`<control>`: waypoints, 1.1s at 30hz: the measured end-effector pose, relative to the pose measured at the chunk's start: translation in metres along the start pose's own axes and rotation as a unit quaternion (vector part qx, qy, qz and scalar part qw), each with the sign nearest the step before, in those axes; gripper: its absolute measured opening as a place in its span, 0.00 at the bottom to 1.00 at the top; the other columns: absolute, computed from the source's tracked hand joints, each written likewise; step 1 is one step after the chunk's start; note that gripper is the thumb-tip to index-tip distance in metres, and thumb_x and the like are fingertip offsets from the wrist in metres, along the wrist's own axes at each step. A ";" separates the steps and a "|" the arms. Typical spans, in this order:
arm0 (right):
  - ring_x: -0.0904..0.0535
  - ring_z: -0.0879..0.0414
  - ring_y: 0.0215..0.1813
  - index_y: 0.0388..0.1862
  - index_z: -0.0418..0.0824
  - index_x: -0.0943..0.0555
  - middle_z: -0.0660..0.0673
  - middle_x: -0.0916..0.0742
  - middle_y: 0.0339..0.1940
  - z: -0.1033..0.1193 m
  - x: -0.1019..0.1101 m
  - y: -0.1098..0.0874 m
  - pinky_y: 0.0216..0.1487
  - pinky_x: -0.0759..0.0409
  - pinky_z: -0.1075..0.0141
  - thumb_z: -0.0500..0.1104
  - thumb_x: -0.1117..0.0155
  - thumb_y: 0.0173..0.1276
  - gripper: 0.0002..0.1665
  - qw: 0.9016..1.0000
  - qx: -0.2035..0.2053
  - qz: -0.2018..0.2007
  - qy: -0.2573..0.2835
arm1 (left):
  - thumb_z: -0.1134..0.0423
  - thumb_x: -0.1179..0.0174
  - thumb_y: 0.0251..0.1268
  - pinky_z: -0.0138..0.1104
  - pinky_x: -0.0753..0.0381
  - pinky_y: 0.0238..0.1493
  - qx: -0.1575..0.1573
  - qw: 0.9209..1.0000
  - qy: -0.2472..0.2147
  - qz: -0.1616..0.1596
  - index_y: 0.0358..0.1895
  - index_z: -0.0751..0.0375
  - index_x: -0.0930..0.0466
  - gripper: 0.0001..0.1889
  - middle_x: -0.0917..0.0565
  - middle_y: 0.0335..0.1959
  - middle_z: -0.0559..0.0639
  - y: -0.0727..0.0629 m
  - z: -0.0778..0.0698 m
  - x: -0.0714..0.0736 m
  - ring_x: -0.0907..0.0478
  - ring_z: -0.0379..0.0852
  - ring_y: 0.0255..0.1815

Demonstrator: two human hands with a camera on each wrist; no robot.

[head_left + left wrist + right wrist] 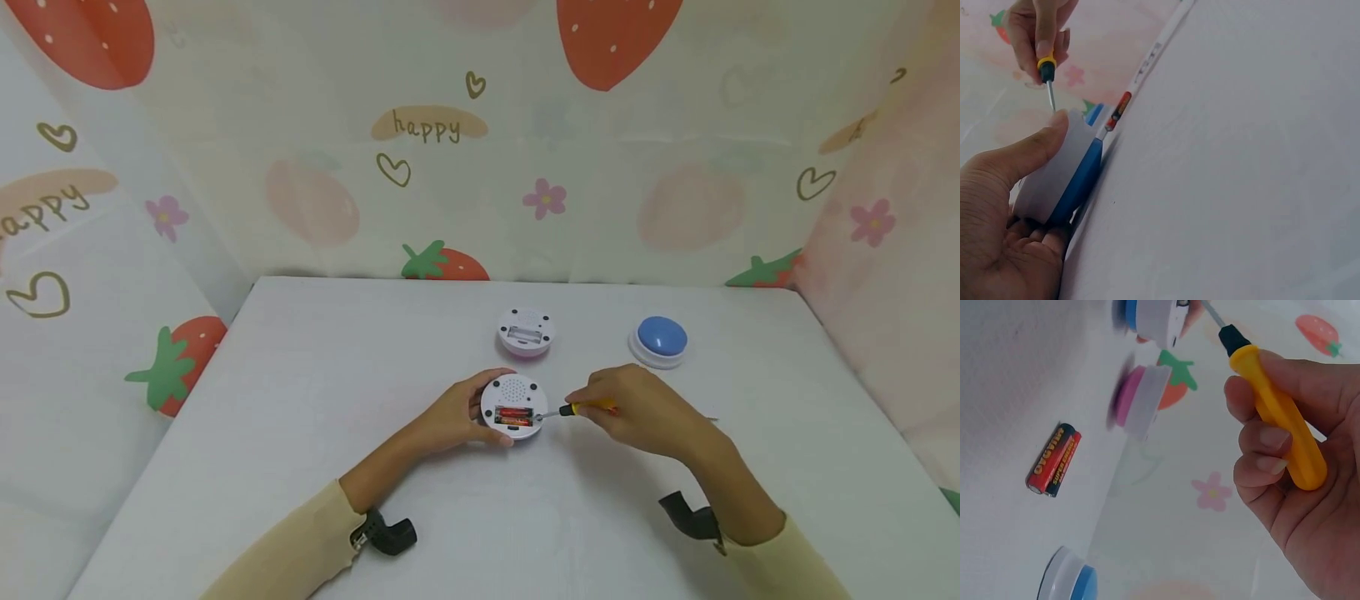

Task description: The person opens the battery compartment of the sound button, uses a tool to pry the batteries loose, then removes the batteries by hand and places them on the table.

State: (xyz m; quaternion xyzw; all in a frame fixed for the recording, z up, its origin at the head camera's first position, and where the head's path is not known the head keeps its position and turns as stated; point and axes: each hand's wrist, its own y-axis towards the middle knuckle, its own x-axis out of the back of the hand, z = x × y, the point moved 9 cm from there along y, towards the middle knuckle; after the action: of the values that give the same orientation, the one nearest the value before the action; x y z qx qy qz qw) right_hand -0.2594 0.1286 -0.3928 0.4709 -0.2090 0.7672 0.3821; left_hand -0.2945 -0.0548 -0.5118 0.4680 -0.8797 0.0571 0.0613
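My left hand (452, 418) grips a round white push-button device (513, 386) by its sides, turned underside up. Its blue dome (1082, 178) faces the table in the left wrist view. Two red batteries (514, 416) lie in the uncovered battery compartment. My right hand (637, 410) holds a screwdriver (1280, 422) by its yellow handle, fingers wrapped round it. The thin metal shaft (551, 414) points left, its tip at the right edge of the compartment. In the left wrist view, my left thumb lies along the device's rim, right beside the tip.
Behind the held device, a pink-domed one (527, 333) lies upside down, its battery compartment uncovered. A blue-domed button (660, 337) stands upright at the back right. Loose red-and-black batteries (1054, 460) lie on the white table (360, 350), mostly hidden by my right arm in the head view.
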 end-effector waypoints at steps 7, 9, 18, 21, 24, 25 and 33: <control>0.25 0.63 0.30 0.48 0.42 0.09 0.57 0.14 0.31 0.007 -0.004 0.002 0.30 0.22 0.71 0.34 0.29 0.66 0.12 1.000 0.006 0.008 -0.015 | 0.70 0.19 0.45 0.31 0.28 0.67 0.002 1.000 0.004 0.001 0.77 0.52 0.38 0.52 0.30 0.72 0.48 0.000 0.000 0.000 0.31 0.45 0.72; 0.24 0.64 0.31 0.48 0.42 0.09 0.56 0.13 0.32 0.008 -0.004 0.002 0.31 0.22 0.71 0.34 0.29 0.66 0.12 1.000 0.008 0.008 -0.016 | 0.70 0.19 0.45 0.31 0.28 0.67 0.003 1.000 0.005 0.000 0.77 0.52 0.38 0.52 0.30 0.73 0.48 0.000 0.000 0.000 0.31 0.45 0.72; 0.22 0.64 0.34 0.48 0.42 0.09 0.55 0.12 0.33 0.010 -0.004 0.002 0.35 0.20 0.71 0.35 0.29 0.66 0.12 1.000 0.010 0.010 -0.024 | 0.71 0.19 0.45 0.31 0.28 0.67 0.003 1.000 0.004 -0.001 0.77 0.52 0.38 0.53 0.30 0.73 0.48 0.000 0.000 0.000 0.32 0.45 0.72; 0.21 0.64 0.35 0.48 0.42 0.09 0.53 0.12 0.34 0.010 -0.004 0.001 0.36 0.19 0.70 0.35 0.29 0.66 0.12 1.000 0.011 0.010 -0.024 | 0.71 0.19 0.44 0.31 0.28 0.67 0.002 1.000 0.004 -0.001 0.77 0.52 0.38 0.53 0.30 0.73 0.48 0.000 -0.001 0.000 0.32 0.45 0.72; 0.21 0.64 0.35 0.48 0.42 0.09 0.53 0.12 0.34 0.010 -0.004 0.001 0.36 0.19 0.70 0.35 0.29 0.66 0.12 1.000 0.014 0.009 -0.026 | 0.71 0.18 0.44 0.31 0.28 0.67 0.004 1.000 0.004 -0.002 0.77 0.52 0.38 0.53 0.30 0.73 0.48 0.000 -0.001 0.000 0.32 0.45 0.72; 0.21 0.64 0.35 0.48 0.42 0.09 0.53 0.11 0.34 0.010 -0.004 0.001 0.36 0.19 0.70 0.35 0.29 0.66 0.12 1.000 0.014 0.009 -0.026 | 0.71 0.18 0.44 0.31 0.28 0.67 0.004 1.000 0.004 -0.001 0.77 0.52 0.37 0.53 0.30 0.73 0.48 0.000 -0.001 0.000 0.32 0.45 0.72; 0.21 0.64 0.36 0.48 0.44 0.09 0.53 0.11 0.35 0.008 -0.005 0.001 0.36 0.19 0.70 0.36 0.28 0.66 0.12 0.999 0.002 0.015 -0.029 | 0.72 0.19 0.44 0.32 0.29 0.68 0.004 1.000 0.004 -0.001 0.77 0.52 0.37 0.52 0.30 0.73 0.48 0.000 0.000 0.000 0.32 0.46 0.72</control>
State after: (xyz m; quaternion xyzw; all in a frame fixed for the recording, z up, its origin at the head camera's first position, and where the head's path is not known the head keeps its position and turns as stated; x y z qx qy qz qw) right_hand -0.2541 0.1208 -0.3934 0.4906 -0.2258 0.7590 0.3637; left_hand -0.2946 -0.0544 -0.5120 0.4693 -0.8786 0.0624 0.0629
